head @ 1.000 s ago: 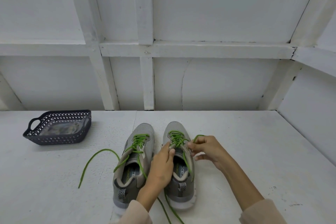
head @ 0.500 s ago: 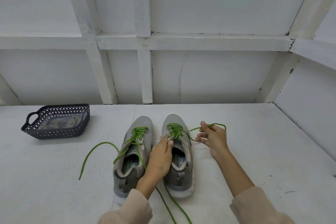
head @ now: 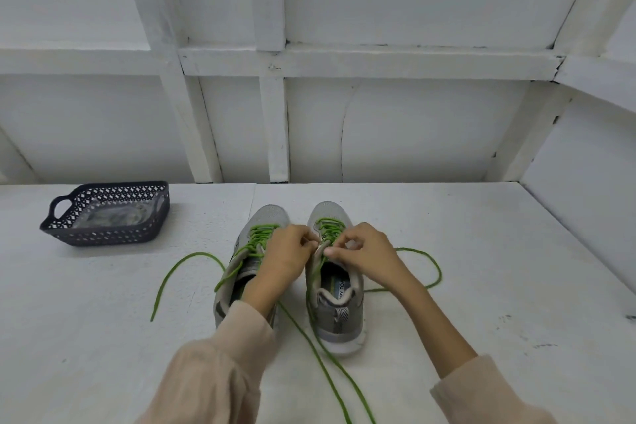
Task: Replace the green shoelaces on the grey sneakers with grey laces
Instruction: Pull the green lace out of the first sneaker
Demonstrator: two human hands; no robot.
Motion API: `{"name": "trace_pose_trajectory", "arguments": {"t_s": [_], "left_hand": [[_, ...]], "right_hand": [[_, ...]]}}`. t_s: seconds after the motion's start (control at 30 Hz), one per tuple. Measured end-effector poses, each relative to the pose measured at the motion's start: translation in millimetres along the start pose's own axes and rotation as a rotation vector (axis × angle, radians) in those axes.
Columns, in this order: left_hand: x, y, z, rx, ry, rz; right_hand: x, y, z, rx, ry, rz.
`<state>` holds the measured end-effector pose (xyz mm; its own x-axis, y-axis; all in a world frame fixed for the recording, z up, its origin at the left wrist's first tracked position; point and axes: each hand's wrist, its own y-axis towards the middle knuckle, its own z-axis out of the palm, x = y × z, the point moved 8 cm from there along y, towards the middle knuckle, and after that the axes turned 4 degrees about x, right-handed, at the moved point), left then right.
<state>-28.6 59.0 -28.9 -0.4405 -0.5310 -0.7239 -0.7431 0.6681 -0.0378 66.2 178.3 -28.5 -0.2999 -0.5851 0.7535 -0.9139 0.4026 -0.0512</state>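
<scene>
Your left hand (head: 287,251) pinches the eyelet edge of the right sneaker (head: 339,320) on the table (head: 481,234), and your right hand (head: 364,248) pinches its green lace (head: 328,227). With slack looped beside your wrists, a hard pull could snag an eyelet and drag the sneaker into its twin (head: 270,215).

We seem to be in a plain, home-built work booth. The table (head: 481,268) is painted white and scuffed with dark marks near its right edge. The far wall (head: 413,131) is white board braced with painted wooden battens (head: 273,127), and a similar side wall (head: 585,189) closes off the right. A dark plastic basket (head: 103,237) sits at the far left.
</scene>
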Motion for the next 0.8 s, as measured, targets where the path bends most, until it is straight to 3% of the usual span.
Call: {"name": "trace_pose_trajectory", "arguments": {"t_s": [0.2, 0.4, 0.63, 0.8], "left_hand": [[-1, 1, -3, 0.116, -0.134, -0.014], [-13, 5, -5, 0.164, 0.124, 0.022], [-19, 12, -4, 0.112, 0.178, 0.033], [-3, 10, -4, 0.229, -0.119, -0.076]], "right_hand": [[-17, 8, 10, -0.034, -0.116, 0.139], [-14, 9, 13, -0.058, -0.139, 0.187], [-2, 0, 6, -0.048, -0.053, 0.125], [2, -4, 5, -0.038, -0.033, 0.101]]}}
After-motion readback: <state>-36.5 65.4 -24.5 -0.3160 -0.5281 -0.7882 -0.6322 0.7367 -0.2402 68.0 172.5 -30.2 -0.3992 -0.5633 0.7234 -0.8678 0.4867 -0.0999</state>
